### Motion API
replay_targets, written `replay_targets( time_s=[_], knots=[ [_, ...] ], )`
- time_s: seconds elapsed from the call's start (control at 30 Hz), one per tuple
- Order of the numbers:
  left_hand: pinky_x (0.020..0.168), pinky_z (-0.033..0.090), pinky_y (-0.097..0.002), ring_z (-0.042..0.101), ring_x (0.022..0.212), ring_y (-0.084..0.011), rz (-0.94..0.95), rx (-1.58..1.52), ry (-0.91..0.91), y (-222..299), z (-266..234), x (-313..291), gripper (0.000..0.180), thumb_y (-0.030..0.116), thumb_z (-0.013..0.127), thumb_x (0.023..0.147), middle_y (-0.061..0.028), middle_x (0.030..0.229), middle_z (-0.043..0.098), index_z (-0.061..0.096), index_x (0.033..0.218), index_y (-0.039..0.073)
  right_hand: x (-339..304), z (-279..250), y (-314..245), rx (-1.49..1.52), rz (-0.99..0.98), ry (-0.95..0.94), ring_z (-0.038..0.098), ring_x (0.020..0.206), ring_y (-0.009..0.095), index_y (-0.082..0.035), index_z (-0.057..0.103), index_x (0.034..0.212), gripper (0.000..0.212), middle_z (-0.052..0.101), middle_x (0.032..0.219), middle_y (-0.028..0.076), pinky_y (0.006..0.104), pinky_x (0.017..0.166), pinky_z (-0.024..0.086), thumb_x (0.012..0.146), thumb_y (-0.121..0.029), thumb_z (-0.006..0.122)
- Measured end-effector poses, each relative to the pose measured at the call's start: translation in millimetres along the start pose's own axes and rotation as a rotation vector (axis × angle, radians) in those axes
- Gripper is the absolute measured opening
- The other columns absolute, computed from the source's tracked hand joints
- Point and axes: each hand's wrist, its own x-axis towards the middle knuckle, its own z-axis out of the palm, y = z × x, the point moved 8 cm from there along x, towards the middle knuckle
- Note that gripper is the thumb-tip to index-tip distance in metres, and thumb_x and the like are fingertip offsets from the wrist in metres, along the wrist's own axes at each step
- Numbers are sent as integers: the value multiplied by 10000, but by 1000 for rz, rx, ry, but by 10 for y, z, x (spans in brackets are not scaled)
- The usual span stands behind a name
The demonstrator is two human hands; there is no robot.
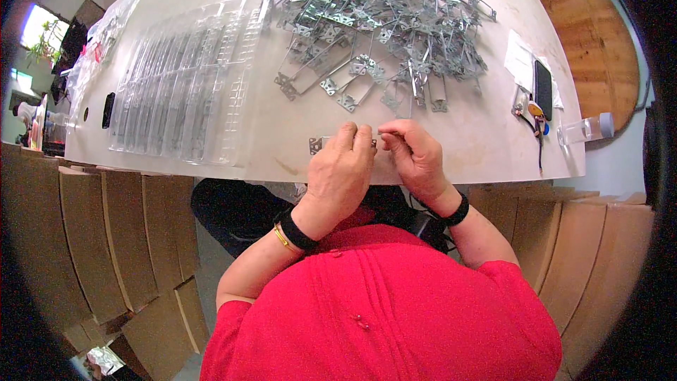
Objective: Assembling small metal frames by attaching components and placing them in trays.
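Observation:
Close to the table's front edge, my left hand (340,173) is closed on a small metal bracket (315,145) with punched holes. Its left end shows beside my fingers, and a bit of metal also shows at their right; the middle is hidden beneath them. Just to the right, my right hand (417,159) has its thumb and forefinger pinched together near the bracket's right end. What sits in that pinch is too small to make out. Beyond both hands lies a large tangled pile of similar metal brackets (423,35), with a few loose ones (345,88) at its near edge.
On the left, a clear plastic tray (243,92) holds rows of metal parts. A black phone (542,90), a clear bottle (582,130) and small tools with a cable (536,116) lie at the right of the white table (282,159). Cardboard boxes (92,240) flank me below.

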Motion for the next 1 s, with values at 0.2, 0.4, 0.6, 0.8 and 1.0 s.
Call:
replay_targets(
  time_s=[0.2,0.4,0.6,0.8,1.0],
  knots=[
    [637,562,-439,681,769,-334,42,66,-74,15,78,79,252,164,730,903,-114,963,607,620,1122,107,-2,-41,50,77,56,98,696,769,200,-61,680,1115,102,707,971,112,328,687,559,1014,-69,673],
    [598,552,-422,677,724,-328,-9,23,-70,-77,-103,116,147,108,722,915,-140,919,617,643,1039,97,-4,-18,58,31,81,28,699,798,238,-57,678,1109,99,704,954,123,342,710,552,1012,-71,677],
    [500,495,-295,619,581,-135,-390,-666,163,-433,-426,65,108,95,694,1009,-64,847,659,601,1033,45,12,-40,-12,-3,21,19,707,864,303,-52,681,1107,118,706,969,151,366,755,554,991,-65,695],
    [443,438,-260,552,540,-77,-779,-891,122,-882,-107,-346,242,202,697,1014,-39,779,618,559,975,8,65,-4,-148,-86,-99,-10,714,907,331,-51,696,1153,196,719,1005,149,395,787,568,958,-38,706],
    [507,427,-284,530,592,-81,-563,-394,66,-964,-253,-386,285,235,733,955,-20,683,589,595,841,12,66,74,-161,-182,-149,-70,710,930,346,-47,700,1160,222,725,1047,157,416,793,569,940,-14,693]
  ],
)
